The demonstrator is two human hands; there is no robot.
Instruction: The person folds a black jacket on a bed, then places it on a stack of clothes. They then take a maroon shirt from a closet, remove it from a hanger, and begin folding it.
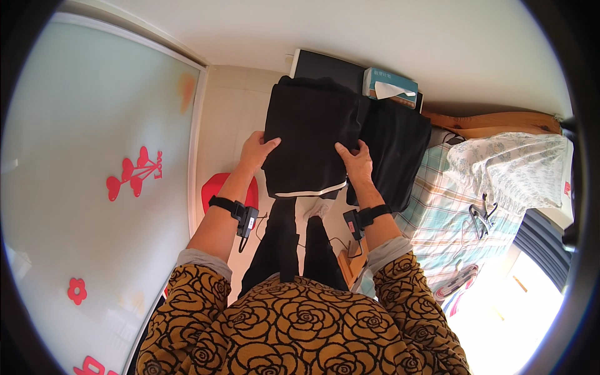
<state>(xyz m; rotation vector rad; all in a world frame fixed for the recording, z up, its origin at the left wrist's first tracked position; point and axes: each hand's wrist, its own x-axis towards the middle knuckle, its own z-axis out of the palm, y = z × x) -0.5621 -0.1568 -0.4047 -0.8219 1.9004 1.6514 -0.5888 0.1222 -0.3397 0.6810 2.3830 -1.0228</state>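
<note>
A black folded cloth item (311, 136) with a pale strip along its near edge lies between my hands. My left hand (258, 151) grips its left edge, the thumb on top and the fingers hidden beneath. On the right edge, my right hand (357, 159) holds it the same way. Another black folded cloth (393, 150) lies just to the right, partly covered by the first. Behind both is a dark flat surface (328, 68) with a pale edge.
A tissue box (391, 86) stands at the back. To the right, a bed with a plaid cover (436, 201) holds patterned white fabric (511, 164) and dark hangers (482, 218). A red stool (225, 187) and a frosted sliding door (98, 140) are on the left.
</note>
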